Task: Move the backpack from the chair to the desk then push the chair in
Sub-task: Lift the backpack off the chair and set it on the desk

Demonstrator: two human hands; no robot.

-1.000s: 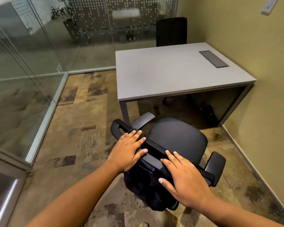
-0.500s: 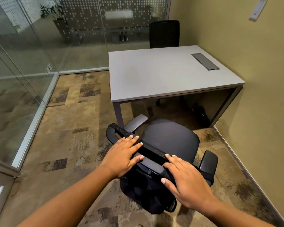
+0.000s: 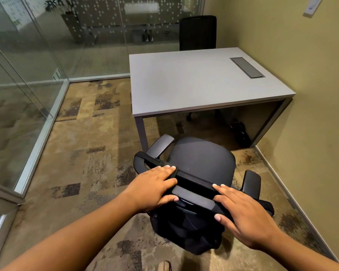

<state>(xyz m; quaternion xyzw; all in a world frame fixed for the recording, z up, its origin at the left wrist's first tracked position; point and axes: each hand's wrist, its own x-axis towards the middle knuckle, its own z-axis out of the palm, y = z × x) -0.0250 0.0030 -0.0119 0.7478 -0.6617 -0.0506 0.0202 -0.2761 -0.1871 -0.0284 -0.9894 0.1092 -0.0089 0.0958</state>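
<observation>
The black office chair [image 3: 202,159] stands on the carpet just short of the grey desk [image 3: 200,83], its seat facing the desk. A black backpack [image 3: 186,233] hangs behind the chair's backrest, below my hands. My left hand [image 3: 153,187] wraps the top edge of the backrest, fingers over it and thumb underneath. My right hand [image 3: 243,216] lies flat with fingers spread on the right part of the backrest top, over the backpack's upper edge. The desk top carries only a flush cable hatch [image 3: 247,67].
A glass partition [image 3: 27,90] runs along the left and far sides. A yellow wall [image 3: 311,114] closes the right side. A second black chair [image 3: 198,32] stands behind the desk. A dark object [image 3: 239,130] sits on the floor under the desk.
My left hand's fingers have curled over the backrest's top edge. My right hand has slid a little to the right. The view has shifted slightly; the chair stays about where it was.
</observation>
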